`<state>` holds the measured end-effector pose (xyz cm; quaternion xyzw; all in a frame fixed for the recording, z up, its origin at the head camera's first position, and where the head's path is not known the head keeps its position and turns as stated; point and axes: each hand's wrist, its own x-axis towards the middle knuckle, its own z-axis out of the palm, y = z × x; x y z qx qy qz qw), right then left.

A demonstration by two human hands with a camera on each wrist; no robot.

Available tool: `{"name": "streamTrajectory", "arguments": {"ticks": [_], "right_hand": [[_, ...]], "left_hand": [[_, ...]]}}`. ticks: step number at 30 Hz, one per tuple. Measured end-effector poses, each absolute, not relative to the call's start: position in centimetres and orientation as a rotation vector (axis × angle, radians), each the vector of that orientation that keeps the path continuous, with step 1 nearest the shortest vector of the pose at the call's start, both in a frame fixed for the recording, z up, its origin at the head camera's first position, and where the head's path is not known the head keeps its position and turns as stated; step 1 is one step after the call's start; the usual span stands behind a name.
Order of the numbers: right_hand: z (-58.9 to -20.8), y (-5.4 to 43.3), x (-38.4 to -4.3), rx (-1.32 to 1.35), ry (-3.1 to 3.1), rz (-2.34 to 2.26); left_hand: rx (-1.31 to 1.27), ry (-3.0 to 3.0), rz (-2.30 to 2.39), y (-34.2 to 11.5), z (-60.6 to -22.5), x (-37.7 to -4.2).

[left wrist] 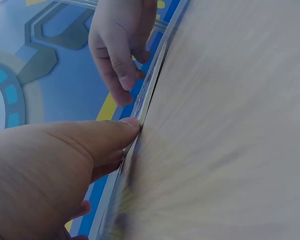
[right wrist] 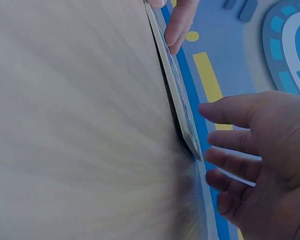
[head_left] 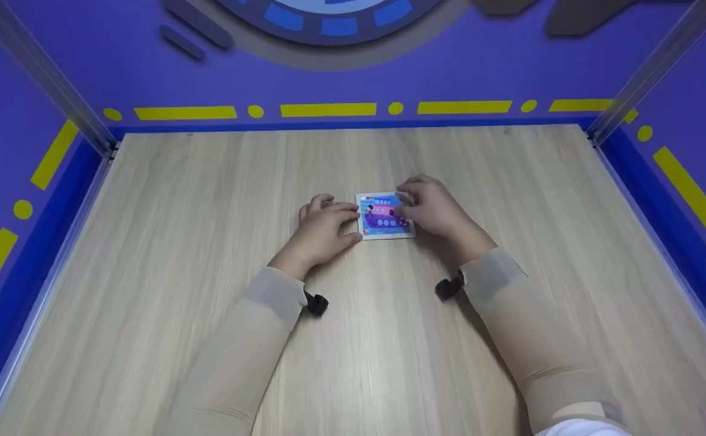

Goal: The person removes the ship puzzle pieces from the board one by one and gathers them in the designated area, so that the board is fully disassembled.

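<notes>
On the wooden table (head_left: pixel 207 254) the left hand (head_left: pixel 323 229) presses its thumb against the near-left edge of the small picture card (head_left: pixel 383 218) — lying flat mid-table — while the right hand (head_left: pixel 435 209) rests loosely spread fingers (right wrist: pixel 230 111) over the card's right side.

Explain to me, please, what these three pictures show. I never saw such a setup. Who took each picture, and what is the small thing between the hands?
No machine here: a person works with two bare hands. The wide picture comes from a camera on the person's head, looking down at a wooden table with purple walls around it. The other two come from small cameras on each wrist, so they look tilted and very close. On the table lies one small colourful card. The left hand touches its left edge. The right hand rests over its right side. In the right wrist picture one edge of the card looks slightly raised.
</notes>
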<state>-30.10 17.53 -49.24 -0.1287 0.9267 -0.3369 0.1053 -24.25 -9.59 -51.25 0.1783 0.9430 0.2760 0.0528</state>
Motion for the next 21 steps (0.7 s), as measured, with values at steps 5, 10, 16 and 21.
{"name": "streamTrajectory", "arguments": {"ticks": [5, 10, 16, 21], "right_hand": [[-48.3, 16.3, -30.6, -0.421, 2.685, -0.882], [-47.7, 14.8, -31.8, -0.428, 2.623, -0.812], [-48.0, 14.2, -32.5, -0.496, 2.581, -0.800], [-48.2, 14.1, -32.4, -0.536, 2.613, -0.748]], "left_hand": [[0.551, 2.872, 0.824, -9.7, -51.4, -24.2], [0.542, 2.884, 0.806, -10.0, -51.3, -24.1], [0.552, 2.890, 0.799, -10.0, -51.4, -24.1], [0.567, 2.882, 0.801, -9.7, -51.3, -24.2]]}}
